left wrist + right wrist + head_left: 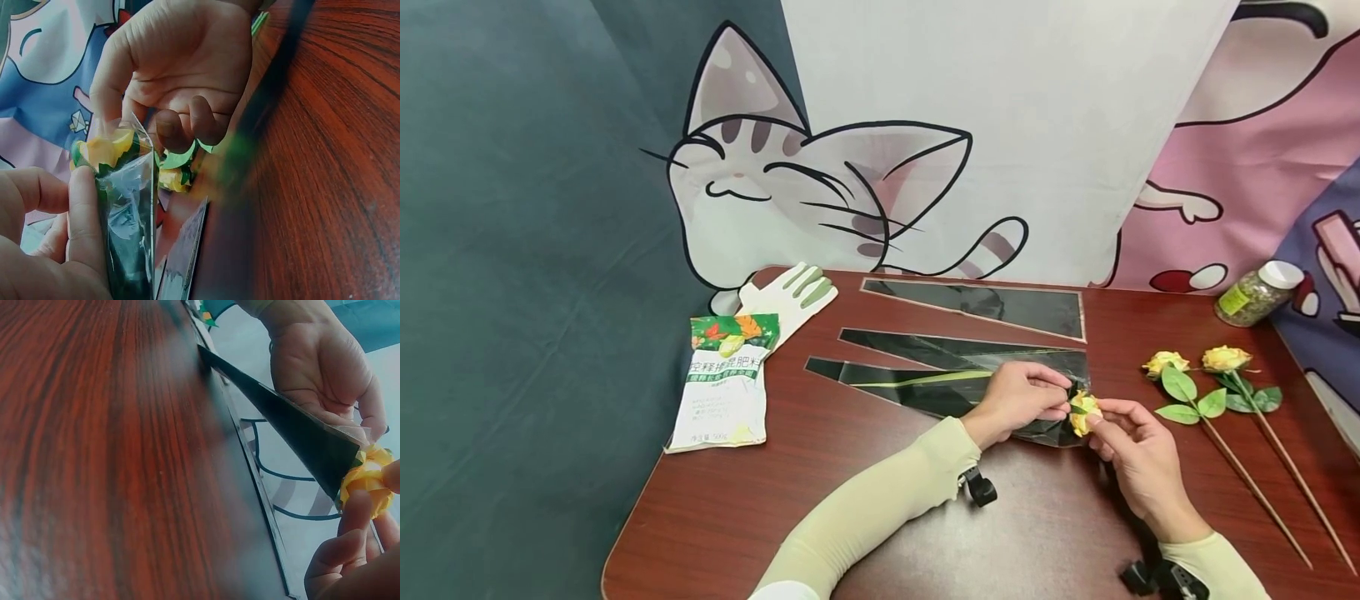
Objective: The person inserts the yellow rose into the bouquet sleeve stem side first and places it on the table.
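A yellow rose (pixel 1084 412) pokes out of the wide mouth of a dark cone-shaped sleeve (pixel 925 388), its green stem showing inside. My left hand (pixel 1017 400) pinches the clear upper edge of that sleeve beside the bloom. On the other side my right hand (pixel 1138 454) pinches the rose's petals between thumb and fingers. In the right wrist view the rose (pixel 369 481) sits at the sleeve's opening (pixel 300 431). The left wrist view shows clear film around the bloom (pixel 106 150).
Two more sleeves (pixel 1037 312) lie behind, the nearer one with a stem inside. Two yellow roses (pixel 1225 358) with long stems rest at the right, near a lidded jar (pixel 1258 293). At the left are a fertilizer bag (pixel 722 400) and a white-green glove (pixel 793 300).
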The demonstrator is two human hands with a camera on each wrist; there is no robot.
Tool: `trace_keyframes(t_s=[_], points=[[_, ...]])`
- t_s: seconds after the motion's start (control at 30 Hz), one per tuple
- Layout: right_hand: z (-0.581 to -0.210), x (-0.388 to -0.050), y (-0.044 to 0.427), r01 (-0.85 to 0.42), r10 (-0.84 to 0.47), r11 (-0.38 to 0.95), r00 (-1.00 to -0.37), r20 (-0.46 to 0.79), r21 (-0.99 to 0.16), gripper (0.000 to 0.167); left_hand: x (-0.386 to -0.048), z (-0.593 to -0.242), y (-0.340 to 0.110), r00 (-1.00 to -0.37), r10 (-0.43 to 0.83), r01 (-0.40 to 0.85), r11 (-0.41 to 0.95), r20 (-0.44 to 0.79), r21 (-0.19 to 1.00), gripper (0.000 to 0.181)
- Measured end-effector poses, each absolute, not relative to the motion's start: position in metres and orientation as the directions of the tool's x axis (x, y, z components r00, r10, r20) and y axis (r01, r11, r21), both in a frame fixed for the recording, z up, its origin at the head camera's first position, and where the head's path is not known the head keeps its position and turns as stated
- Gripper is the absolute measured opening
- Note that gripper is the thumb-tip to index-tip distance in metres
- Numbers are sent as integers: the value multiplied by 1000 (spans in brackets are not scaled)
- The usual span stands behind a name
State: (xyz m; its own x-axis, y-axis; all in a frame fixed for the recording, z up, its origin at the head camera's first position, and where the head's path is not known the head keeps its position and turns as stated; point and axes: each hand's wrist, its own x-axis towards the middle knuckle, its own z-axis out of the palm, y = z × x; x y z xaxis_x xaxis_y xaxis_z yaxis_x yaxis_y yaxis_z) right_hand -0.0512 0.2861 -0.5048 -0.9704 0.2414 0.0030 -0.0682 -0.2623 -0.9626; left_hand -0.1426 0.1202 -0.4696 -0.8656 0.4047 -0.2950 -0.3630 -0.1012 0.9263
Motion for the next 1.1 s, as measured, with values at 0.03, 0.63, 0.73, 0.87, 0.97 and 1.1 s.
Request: trace_keyframes(t_s=[0.03,0.63,0.73,0.87,0.97,1.1], points=[[-505,-51,286,-62,239,-253,-971,0,-965,24,-143,-469,120,-864,408,-364,-101,-295,926,16],[-507,-57,288,45,164,-19,-985,-47,-999,16,-135,-465,125,-869,399,-345,-60,-294,937,10],[-508,-58,286,28,159,25,-987,-24,-999,14,-134,-464,125,-866,396,-351,-49,-304,935,9],[-509,-60,285,14,133,82,-991,-3,-997,15,-133,-462,126,-861,396,-366,-50,-318,929,13],[-509,-61,284,21,119,95,-993,-10,-995,17,-133,-463,125,-861,396,-373,-62,-320,926,16],[-509,-63,284,41,101,124,-995,-28,-991,19,-133,-463,124,-861,400,-374,-76,-315,924,16]])
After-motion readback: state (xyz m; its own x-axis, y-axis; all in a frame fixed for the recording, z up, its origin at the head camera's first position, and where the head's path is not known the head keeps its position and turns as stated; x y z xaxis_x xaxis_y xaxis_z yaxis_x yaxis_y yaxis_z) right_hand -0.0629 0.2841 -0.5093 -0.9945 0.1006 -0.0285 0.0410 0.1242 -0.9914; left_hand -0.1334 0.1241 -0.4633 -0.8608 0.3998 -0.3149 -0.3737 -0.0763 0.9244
